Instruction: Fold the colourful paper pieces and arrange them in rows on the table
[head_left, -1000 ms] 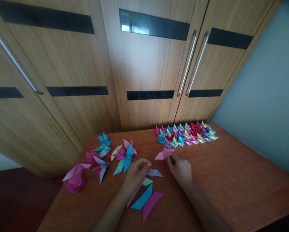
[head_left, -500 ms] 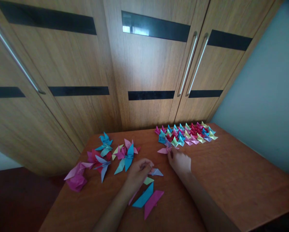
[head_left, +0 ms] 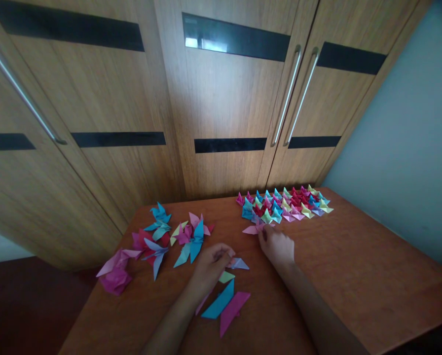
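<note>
Foremost, your nearer right hand [head_left: 278, 245], closed in a pinch, held one pink folded paper [head_left: 254, 229], ten o'clock, long axis nine-to-three.

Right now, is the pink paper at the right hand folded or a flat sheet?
Folded: the pink paper shows a narrow, pointed wing jutting left from the right hand, which hides part of it.

Open tabletop [head_left: 354, 271] right; paper rows [head_left: 285, 204] block ahead.
</note>
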`<state>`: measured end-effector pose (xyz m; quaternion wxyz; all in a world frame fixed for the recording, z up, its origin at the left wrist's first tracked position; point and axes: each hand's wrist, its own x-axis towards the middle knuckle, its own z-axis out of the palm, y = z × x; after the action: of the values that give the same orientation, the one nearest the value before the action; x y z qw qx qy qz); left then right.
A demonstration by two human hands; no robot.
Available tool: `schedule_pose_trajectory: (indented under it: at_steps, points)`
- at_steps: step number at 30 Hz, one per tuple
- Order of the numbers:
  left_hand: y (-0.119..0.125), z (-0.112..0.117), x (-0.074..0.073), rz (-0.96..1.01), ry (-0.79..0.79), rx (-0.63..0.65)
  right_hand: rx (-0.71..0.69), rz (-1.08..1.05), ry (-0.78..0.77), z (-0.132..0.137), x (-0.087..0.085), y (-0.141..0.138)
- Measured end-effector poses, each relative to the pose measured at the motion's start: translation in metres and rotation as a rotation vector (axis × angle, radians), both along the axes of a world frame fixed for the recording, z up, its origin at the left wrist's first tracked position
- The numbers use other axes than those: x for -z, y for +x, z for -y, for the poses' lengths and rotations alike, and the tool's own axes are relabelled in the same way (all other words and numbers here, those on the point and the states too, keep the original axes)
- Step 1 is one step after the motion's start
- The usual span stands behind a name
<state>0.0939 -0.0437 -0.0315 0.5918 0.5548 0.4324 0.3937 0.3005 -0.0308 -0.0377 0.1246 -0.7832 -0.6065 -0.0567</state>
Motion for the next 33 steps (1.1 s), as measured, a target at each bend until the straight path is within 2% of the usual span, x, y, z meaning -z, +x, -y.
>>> schedule_pose_trajectory:
  at_steps: [6, 12, 20, 33]
  points:
    - [-0.0006, -0.0006, 0.0042, -0.003, 0.006, 0.004, -0.005, 0.006, -0.016, 0.0019, 0.0012, 0.0005]
    - [0.0004, 0.0006, 0.0004, 0.002, -0.002, -0.002, -0.012, -0.007, -0.027, -0.0002, 0.0033, 0.0005]
    - [-0.0014, -0.0007, 0.0043, -0.003, 0.009, 0.016, 0.002, -0.023, -0.032, 0.0018, 0.0013, 0.0001]
    - [-0.0016, 0.0008, 0.0010, -0.024, 0.028, 0.029, -0.007, -0.020, -0.022, 0.0039, 0.0028, 0.0021]
